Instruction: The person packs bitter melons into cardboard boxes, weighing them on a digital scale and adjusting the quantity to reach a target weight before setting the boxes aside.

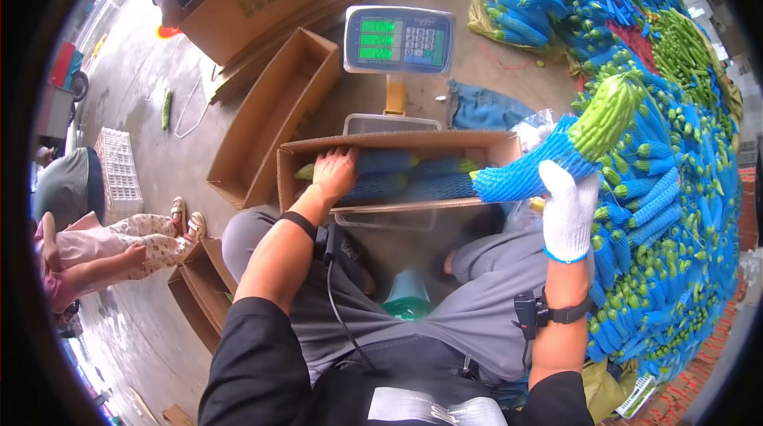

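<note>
My gloved right grip (568, 207) clasps a blue-netted gourd (548, 160); my left grip (335, 172) lies released on packed gourds (413, 176) inside the carton (381, 142).

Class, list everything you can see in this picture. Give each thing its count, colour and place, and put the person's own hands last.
cardboard box: one, brown, on the scale in front of the person
boxed gourds: several, blue net sleeves, inside the box
scale display: one, grey with green digits, behind the box
gourd pile: many, green in blue sleeves, right side
empty cartons: several, brown, floor at left
crate: one, white, far left
seated person: one, pink patterned clothes, left edge
left hand: bare, resting on the boxed gourds
right hand: white glove, gripping held gourd over the box's right end
</note>
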The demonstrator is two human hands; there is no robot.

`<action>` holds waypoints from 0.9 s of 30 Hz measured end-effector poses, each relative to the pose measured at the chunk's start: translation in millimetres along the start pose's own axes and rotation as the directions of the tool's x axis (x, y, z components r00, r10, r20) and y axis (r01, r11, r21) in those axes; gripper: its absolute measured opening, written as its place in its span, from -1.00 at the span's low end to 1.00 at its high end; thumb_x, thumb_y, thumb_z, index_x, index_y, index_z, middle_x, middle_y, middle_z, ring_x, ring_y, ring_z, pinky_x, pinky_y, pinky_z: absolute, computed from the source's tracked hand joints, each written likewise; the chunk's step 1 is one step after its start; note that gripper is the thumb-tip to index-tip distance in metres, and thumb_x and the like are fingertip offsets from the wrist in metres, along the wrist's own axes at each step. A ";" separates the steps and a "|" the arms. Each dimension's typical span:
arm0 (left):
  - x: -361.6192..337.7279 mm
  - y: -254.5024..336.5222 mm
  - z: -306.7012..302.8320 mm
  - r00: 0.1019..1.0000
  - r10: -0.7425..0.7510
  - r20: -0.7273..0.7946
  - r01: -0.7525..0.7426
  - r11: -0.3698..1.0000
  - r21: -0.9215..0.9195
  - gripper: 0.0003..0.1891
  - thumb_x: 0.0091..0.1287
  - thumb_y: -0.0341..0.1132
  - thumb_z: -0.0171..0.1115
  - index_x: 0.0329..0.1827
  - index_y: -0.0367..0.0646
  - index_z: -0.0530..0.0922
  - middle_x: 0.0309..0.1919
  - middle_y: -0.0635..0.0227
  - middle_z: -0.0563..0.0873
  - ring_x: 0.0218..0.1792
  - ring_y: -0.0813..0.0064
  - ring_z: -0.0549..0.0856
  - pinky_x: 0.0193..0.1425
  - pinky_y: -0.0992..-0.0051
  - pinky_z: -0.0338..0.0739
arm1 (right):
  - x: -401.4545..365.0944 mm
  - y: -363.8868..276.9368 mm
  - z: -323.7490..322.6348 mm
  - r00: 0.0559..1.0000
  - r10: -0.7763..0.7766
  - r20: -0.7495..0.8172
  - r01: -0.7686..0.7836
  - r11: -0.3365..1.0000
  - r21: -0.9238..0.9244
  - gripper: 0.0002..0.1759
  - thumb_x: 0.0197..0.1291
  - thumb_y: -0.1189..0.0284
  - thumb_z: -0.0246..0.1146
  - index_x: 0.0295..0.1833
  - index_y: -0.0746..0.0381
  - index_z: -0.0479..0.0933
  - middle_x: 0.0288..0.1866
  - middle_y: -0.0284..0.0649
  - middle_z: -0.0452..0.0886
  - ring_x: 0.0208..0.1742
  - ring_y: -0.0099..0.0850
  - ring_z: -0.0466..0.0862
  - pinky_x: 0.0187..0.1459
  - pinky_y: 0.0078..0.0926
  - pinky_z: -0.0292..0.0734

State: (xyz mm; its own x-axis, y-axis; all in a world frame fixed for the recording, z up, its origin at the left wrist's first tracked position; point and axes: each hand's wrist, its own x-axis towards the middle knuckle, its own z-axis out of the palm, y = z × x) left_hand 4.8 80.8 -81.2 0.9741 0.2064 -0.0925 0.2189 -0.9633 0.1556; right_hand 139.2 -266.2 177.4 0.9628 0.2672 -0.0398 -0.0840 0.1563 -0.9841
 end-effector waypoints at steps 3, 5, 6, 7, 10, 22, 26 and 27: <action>-0.3 15.3 -11.9 0.997 -0.006 0.082 0.009 0.999 -0.043 -0.31 0.20 -0.09 0.59 0.38 -0.08 0.55 0.19 0.08 0.73 0.23 0.00 0.72 0.30 0.00 0.59 | -0.5 3.7 -2.9 0.999 0.002 0.042 0.002 0.996 -0.090 -0.33 0.17 0.64 0.45 0.43 0.36 0.48 0.24 -0.09 0.72 0.19 -0.34 0.76 0.20 -0.36 0.73; -0.3 31.3 -31.3 0.991 0.008 0.130 0.002 0.997 -0.075 -0.33 0.22 -0.06 0.57 0.36 -0.09 0.56 0.18 0.08 0.74 0.24 0.01 0.72 0.28 0.00 0.59 | 0.7 7.5 -4.2 0.993 -0.011 0.114 0.037 0.973 -0.228 -0.41 0.17 0.62 0.48 0.34 0.35 0.55 0.20 -0.10 0.74 0.11 -0.40 0.77 0.14 -0.37 0.74; -1.5 40.8 -40.0 0.990 0.060 0.130 -0.047 0.994 -0.098 -0.36 0.25 -0.03 0.54 0.34 -0.10 0.57 0.11 0.10 0.76 0.17 0.03 0.75 0.23 0.01 0.61 | -1.9 5.1 3.7 0.990 0.037 0.139 -0.005 0.974 -0.228 -0.50 0.19 0.59 0.49 0.26 0.33 0.60 0.11 -0.16 0.77 0.05 -0.45 0.77 0.13 -0.42 0.72; -2.8 50.4 -47.7 0.985 0.113 0.127 -0.097 0.988 -0.124 -0.38 0.28 0.01 0.51 0.33 -0.10 0.58 0.04 0.11 0.79 0.10 0.05 0.79 0.18 0.03 0.63 | -4.6 7.1 10.0 0.990 0.036 0.139 -0.003 0.973 -0.231 -0.50 0.19 0.59 0.49 0.26 0.33 0.60 0.11 -0.16 0.77 0.05 -0.45 0.77 0.13 -0.42 0.72; -12.5 77.3 -74.7 0.963 0.267 0.049 -0.249 0.940 -0.233 -0.42 0.33 0.07 0.46 0.26 -0.12 0.60 -0.07 0.11 0.80 -0.06 0.05 0.82 0.04 0.06 0.66 | -5.6 18.0 16.4 0.970 -0.001 0.242 0.143 0.807 -0.573 -0.46 0.14 0.46 0.53 0.25 0.29 0.59 -0.04 -0.23 0.79 -0.07 -0.42 0.78 0.07 -0.36 0.70; -60.9 123.4 -109.2 0.813 0.570 0.119 -0.516 0.800 -0.305 -0.52 0.28 0.02 0.49 -0.02 -0.24 0.65 -0.26 0.08 0.80 -0.24 0.02 0.85 -0.09 0.08 0.74 | 5.7 77.9 58.4 0.765 0.113 0.634 0.600 0.233 -0.765 -0.35 0.07 0.24 0.46 0.29 0.26 0.57 0.12 0.07 0.70 0.13 0.06 0.72 0.19 -0.05 0.64; -72.5 131.5 -123.0 0.681 0.661 0.316 -0.437 0.712 -0.549 -0.66 0.26 -0.01 0.47 -0.09 -0.05 0.78 -0.24 0.16 0.87 -0.12 0.11 0.87 -0.04 0.13 0.72 | 13.8 121.0 71.0 0.698 0.339 0.631 0.645 0.084 -0.759 -0.35 0.07 0.21 0.41 0.29 0.23 0.56 0.09 0.06 0.69 0.12 0.04 0.69 0.19 0.00 0.60; -73.9 129.7 -124.7 0.688 0.654 0.315 -0.428 0.716 -0.552 -0.66 0.26 -0.01 0.47 -0.09 -0.05 0.78 -0.24 0.16 0.87 -0.12 0.11 0.87 -0.04 0.13 0.72 | 13.0 128.3 74.0 0.679 0.379 0.629 0.671 0.028 -0.741 -0.36 0.06 0.22 0.41 0.28 0.22 0.56 0.06 0.04 0.68 0.09 0.04 0.68 0.15 -0.01 0.61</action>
State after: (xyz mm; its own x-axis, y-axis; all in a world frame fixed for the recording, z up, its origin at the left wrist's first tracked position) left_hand -31.7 -37.9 68.5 0.7952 -0.5420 -0.2719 -0.2283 -0.6831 0.6938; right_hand 122.0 -172.3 63.4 0.4606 0.8386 -0.2909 0.8337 -0.5212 -0.1826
